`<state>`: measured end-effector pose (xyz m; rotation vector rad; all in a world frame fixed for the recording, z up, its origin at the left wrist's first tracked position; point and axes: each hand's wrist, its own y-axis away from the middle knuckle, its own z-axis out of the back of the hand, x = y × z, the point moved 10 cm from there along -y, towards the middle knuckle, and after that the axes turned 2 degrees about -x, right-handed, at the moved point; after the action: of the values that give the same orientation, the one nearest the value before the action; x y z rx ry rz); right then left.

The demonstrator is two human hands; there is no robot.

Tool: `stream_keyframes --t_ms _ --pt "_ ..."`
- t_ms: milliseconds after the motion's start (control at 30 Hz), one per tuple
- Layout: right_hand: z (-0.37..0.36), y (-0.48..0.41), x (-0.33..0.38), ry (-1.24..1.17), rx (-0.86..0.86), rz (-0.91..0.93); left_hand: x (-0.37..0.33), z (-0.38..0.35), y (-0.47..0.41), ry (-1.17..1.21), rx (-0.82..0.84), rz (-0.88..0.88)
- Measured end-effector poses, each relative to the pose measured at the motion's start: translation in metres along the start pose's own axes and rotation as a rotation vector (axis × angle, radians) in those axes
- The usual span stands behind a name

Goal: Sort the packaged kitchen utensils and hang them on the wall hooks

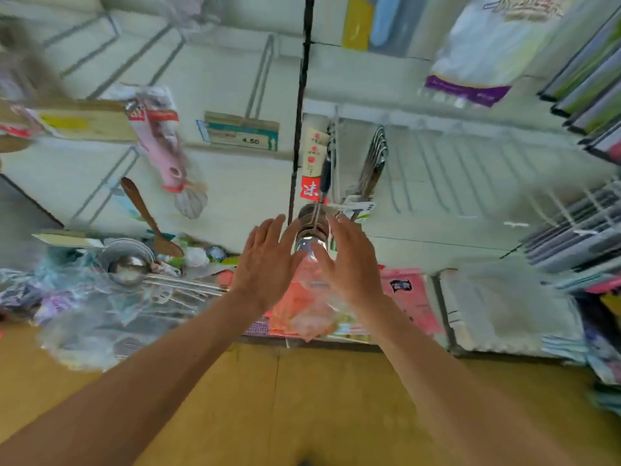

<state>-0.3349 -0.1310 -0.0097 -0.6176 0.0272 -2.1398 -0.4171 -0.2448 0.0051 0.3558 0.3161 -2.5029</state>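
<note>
**Both hands flank ladles hung on wall hook**

L hand & R hand are raised w/ fingers straight and spread, gripping nothing. They sit either side of the packaged steel ladles; contact can't be told. The ladles hang from a wall hook just right of the wall's black seam. Their long axis is near vertical: handles up, bowls down. The hanging step looks about done. Next move prob. needs another pack from the pile at the shelf's left end.

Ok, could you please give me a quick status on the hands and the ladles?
Left hand, right hand open, flanking the steel ladles hanging on the wall. Contact unclear, blurred. Packaged utensils piled at left; none in the way.
</note>
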Motion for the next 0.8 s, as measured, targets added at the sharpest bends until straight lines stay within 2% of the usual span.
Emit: stream_keyframes --t_ms 100,200,333,567,700,800 --pt "0.014 -0.009 -0.039 -0.006 -0.022 -0.045 -0.034 -0.013 -0.023 0.101 0.017 -0.018" --pt "0.031 -0.027 -0.072 -0.059 -0.069 -0.154 -0.048 -0.046 -0.053 0.238 0.122 0.046" --pt "0.04 -0.058 -0.109 -0.337 -0.186 -0.265 -0.048 -0.1 -0.095 0.415 0.201 0.18" --pt "0.034 -0.121 -0.132 -0.523 -0.248 -0.232 -0.052 -0.139 -0.162 0.605 0.141 0.39" --pt "0.027 -0.135 -0.142 -0.624 -0.276 -0.23 -0.051 -0.152 -0.184 0.586 0.128 0.379" --pt "0.025 -0.14 -0.152 -0.672 -0.305 -0.228 -0.055 -0.161 -0.19 0.683 0.185 0.367"
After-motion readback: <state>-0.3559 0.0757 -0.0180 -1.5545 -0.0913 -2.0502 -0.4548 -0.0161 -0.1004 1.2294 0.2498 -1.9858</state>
